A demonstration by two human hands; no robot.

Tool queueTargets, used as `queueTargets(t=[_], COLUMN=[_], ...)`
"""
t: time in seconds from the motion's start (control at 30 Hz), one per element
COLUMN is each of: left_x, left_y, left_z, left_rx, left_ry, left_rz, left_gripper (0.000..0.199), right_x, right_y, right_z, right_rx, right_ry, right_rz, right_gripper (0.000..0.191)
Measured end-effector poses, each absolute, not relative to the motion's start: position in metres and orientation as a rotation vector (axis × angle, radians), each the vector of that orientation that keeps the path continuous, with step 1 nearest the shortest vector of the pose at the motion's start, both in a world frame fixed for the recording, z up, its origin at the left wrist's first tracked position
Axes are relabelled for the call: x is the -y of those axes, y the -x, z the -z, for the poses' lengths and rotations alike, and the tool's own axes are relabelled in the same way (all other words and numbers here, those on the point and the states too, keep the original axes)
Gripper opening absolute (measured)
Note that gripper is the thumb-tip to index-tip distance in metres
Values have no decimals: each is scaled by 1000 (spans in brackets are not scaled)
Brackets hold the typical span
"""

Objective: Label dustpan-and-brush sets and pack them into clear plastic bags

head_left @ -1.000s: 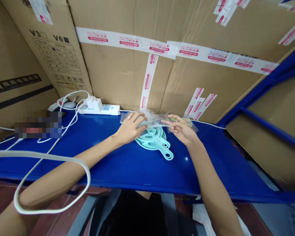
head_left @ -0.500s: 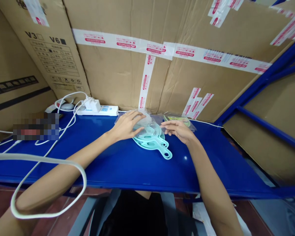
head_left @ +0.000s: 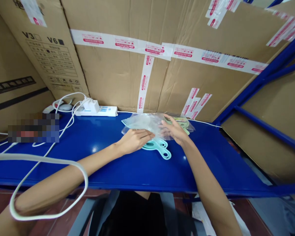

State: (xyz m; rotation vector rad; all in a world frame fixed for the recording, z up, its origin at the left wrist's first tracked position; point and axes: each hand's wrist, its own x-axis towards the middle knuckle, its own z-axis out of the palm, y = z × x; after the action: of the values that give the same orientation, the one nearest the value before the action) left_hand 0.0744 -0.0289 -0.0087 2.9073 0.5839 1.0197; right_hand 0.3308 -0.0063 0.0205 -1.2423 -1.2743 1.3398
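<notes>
A clear plastic bag [head_left: 144, 123] lies spread over the turquoise flat pieces with ring-ended handles [head_left: 165, 153]. Only their handles and near edges stick out plainly. My left hand [head_left: 136, 141] is at the near edge of the bag, its fingers pressed together on the film above the turquoise pieces. At the bag's right side, my right hand [head_left: 174, 130] rests against the plastic with its fingers apart, some partly behind the film. Just beyond that hand lies a green item in clear packaging [head_left: 184, 123], partly covered.
A white power strip [head_left: 108, 110] with a plug and looping white cables sits at the back left of the blue table [head_left: 108, 173]. Cardboard panels [head_left: 113, 72] with tape rise behind it. Blue metal bars [head_left: 267, 131] stand at right. A cable loop crosses my left forearm.
My left hand has come nearer and lower, closing its fingers at the bag's near edge. The bag now spreads wider over the turquoise pieces. My right hand has shifted slightly left onto it.
</notes>
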Motion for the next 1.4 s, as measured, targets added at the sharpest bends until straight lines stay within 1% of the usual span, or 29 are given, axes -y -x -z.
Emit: queueTargets(t=[0.1, 0.13, 0.2, 0.23, 0.3, 0.33, 0.37, 0.4, 0.47, 0.6, 0.67, 0.7, 0.8, 0.83, 0.87, 0.9, 0.93, 1.0, 1.07, 1.1, 1.13, 1.2, 1.27, 1.3, 1.37, 1.4], left_x=[32, 26, 8, -3, -24, -31, -35, -36, -30, -15, -12, -11, -10, -10, -9, -9, -10, -15, -23, -28, -31, -36, -37, -36, -35, -34], left_y=[-75, -72, -61, -55, -44, -41, -40, -40, -43, -51, -51, -51, -54, -55, -56, -57, -55, -44, -20, -2, 18, 63, 106, 124, 150, 157], left_z=[-1, -4, -9, -10, -8, -7, -6, -6, -8, -16, -17, -17, -14, -14, -15, -17, -21, -31, -40, -42, -42, -35, -23, -18, -9, -7], left_rx=[-479, -513, -747, -881, -966, -938, -891, -829, -728, -729, -773, -784, -785, -777, -762, -744, -729, -750, -893, -974, -1048, -1220, -1464, -1582, -1729, -1901], left_ry=[-2736, -2641, -2380, -2209, -1872, -1757, -1679, -1625, -1561, -1532, -1546, -1556, -1575, -1555, -1514, -1457, -1395, -1307, -1297, -1313, -1339, -1461, -1611, -1694, -1752, -1884], left_rz=[-1082, -1180, -1469, -1575, -1576, -1514, -1451, -1407, -1393, -1470, -1471, -1462, -1413, -1396, -1384, -1377, -1366, -1312, -1188, -1110, -1054, -922, -752, -606, -471, -311], left_gripper=[33, 34, 39, 51, 86, 96, 101, 102, 96, 69, 60, 57, 49, 47, 46, 48, 51, 57, 55, 54, 54, 58, 77, 86, 96, 99], right_x=[7, 9, 13, 16, 23, 27, 30, 34, 39, 40, 37, 35, 29, 27, 27, 26, 26, 26, 27, 27, 27, 28, 31, 33, 37, 39], right_y=[-327, -325, -324, -323, -321, -320, -318, -316, -313, -310, -311, -312, -311, -310, -308, -306, -304, -300, -298, -298, -298, -298, -296, -294, -289, -286], right_z=[-18, -20, -28, -32, -42, -45, -48, -49, -48, -44, -41, -39, -34, -32, -30, -29, -28, -27, -27, -28, -29, -29, -29, -27, -23, -21], right_rx=[1396, 1428, 1456, 1459, 1459, 1463, 1473, 1487, 1521, 1582, 1582, 1575, 1567, 1561, 1544, 1518, 1486, 1433, 1417, 1412, 1404, 1383, 1387, 1412, 1504, 1564], right_ry=[1199, 1155, 1053, 1014, 976, 969, 962, 952, 936, 972, 962, 944, 902, 902, 902, 898, 886, 851, 840, 844, 852, 866, 881, 890, 910, 920], right_rz=[-1194, -1110, -899, -791, -665, -663, -691, -736, -820, -867, -837, -816, -815, -833, -850, -867, -886, -928, -958, -940, -894, -765, -658, -624, -550, -487], right_gripper=[99, 104, 115, 121, 129, 132, 134, 135, 136, 134, 127, 117, 69, 57, 51, 51, 55, 71, 82, 83, 80, 65, 49, 42, 34, 32])
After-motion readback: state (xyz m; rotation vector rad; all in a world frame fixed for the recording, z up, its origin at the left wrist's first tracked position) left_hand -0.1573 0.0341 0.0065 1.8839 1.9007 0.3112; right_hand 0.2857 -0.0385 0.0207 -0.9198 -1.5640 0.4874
